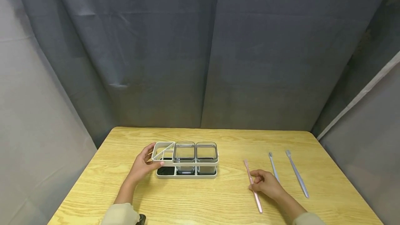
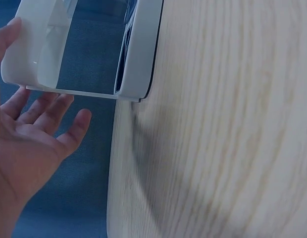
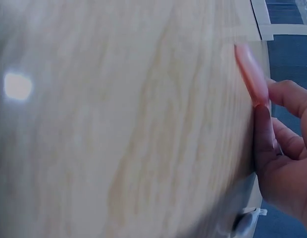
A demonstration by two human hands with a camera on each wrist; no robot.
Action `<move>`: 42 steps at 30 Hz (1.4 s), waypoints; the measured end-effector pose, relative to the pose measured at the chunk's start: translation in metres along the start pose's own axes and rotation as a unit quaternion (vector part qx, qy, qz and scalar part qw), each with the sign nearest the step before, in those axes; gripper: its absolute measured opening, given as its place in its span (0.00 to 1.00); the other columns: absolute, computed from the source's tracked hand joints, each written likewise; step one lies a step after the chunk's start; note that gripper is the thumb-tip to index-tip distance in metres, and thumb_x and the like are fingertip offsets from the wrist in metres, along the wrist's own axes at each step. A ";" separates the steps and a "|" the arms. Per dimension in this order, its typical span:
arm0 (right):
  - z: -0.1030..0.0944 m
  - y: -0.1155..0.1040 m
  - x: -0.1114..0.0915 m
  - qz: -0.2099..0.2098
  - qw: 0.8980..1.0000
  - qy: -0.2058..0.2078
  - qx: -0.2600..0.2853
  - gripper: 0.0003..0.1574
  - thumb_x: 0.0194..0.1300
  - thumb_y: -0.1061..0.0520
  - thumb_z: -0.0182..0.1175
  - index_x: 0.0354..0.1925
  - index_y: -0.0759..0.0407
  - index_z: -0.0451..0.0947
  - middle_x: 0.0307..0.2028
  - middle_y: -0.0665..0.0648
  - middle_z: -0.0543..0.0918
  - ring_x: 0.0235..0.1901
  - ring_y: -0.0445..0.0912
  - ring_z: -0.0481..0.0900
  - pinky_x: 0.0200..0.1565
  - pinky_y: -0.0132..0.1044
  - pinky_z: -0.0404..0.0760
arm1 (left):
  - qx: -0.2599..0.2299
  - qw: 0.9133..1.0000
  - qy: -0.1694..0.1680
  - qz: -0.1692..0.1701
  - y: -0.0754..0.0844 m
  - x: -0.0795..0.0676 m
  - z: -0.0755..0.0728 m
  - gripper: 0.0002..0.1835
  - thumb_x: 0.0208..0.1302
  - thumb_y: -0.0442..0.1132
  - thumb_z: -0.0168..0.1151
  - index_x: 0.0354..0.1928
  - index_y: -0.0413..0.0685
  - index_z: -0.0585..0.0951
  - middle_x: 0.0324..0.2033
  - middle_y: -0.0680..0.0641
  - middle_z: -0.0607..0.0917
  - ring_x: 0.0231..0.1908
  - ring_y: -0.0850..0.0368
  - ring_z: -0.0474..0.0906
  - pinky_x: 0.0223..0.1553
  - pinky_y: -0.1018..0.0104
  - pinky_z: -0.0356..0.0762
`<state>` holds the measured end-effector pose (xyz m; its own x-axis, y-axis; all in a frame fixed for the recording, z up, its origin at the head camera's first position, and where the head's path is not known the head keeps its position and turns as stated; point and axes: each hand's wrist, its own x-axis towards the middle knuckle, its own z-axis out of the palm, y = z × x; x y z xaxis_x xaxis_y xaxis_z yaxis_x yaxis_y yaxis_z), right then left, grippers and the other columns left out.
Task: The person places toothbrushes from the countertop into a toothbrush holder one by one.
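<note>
A white toothbrush holder [image 1: 195,164] stands on the wooden table, with two clear square cups [image 1: 185,152] in it and a divided rack section at its left end. My left hand [image 1: 140,169] grips that end, thumb on the front rail and fingers round the side. In the left wrist view, the thumb and fingers lie on either side of the holder's white frame [image 2: 146,54]. Over on the right, my right hand [image 1: 268,184] pinches a pink toothbrush [image 1: 257,201] by its middle, head pointing away from me. The right wrist view shows the pink handle [image 3: 253,74] between thumb and fingertips.
Two blue-grey toothbrushes lie to the right of my right hand: a nearer one [image 1: 274,166], partly hidden by the hand, and a farther one [image 1: 297,175]. Grey curtains [image 1: 162,61] hang behind the table [image 1: 200,204] and at both sides.
</note>
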<state>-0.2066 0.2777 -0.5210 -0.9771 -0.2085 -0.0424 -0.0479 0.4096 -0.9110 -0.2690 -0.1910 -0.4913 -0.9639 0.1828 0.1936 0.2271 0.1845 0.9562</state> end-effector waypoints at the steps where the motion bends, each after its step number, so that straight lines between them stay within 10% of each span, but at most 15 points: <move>1: 0.001 -0.001 0.001 -0.001 1.000 0.006 -0.005 0.37 0.49 0.66 0.68 0.54 0.81 0.65 0.29 0.59 0.71 0.28 0.47 0.70 0.27 0.29 0.75 | 0.000 1.000 0.001 -0.001 0.000 0.000 0.000 0.43 0.49 0.34 0.73 0.67 0.46 0.61 0.61 0.36 0.68 0.59 0.37 0.64 0.53 0.47 0.66; 25: 0.014 -0.025 0.003 0.092 0.991 0.076 -0.062 0.29 0.39 0.72 0.62 0.46 0.76 0.71 0.26 0.59 0.72 0.23 0.49 0.71 0.26 0.36 0.78 | 0.001 1.000 -0.004 -0.011 0.004 -0.001 -0.004 0.44 0.48 0.34 0.73 0.67 0.47 0.62 0.60 0.35 0.68 0.55 0.43 0.70 0.52 0.49 0.66; 34: 0.016 -0.030 0.003 0.086 0.995 0.043 -0.004 0.30 0.43 0.71 0.58 0.50 0.75 0.69 0.28 0.61 0.73 0.25 0.50 0.72 0.28 0.37 0.76 | 0.008 1.000 -0.011 -0.018 0.029 -0.007 -0.001 0.44 0.49 0.31 0.72 0.67 0.39 0.60 0.60 0.32 0.67 0.55 0.38 0.69 0.52 0.47 0.65; 42: 0.016 -0.032 0.004 0.049 0.995 0.000 0.082 0.34 0.47 0.71 0.55 0.55 0.78 0.61 0.33 0.66 0.76 0.29 0.50 0.74 0.35 0.39 0.78 | 0.001 1.000 -0.005 -0.013 0.003 0.001 -0.003 0.44 0.49 0.34 0.73 0.67 0.46 0.61 0.61 0.36 0.68 0.58 0.38 0.66 0.54 0.45 0.64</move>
<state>-0.2054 0.2492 -0.4985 -0.9753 -0.1757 -0.1340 0.0815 0.2777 -0.9572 -0.2695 -0.1928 -0.4882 -0.9681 0.1869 0.1668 0.2025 0.1921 0.9602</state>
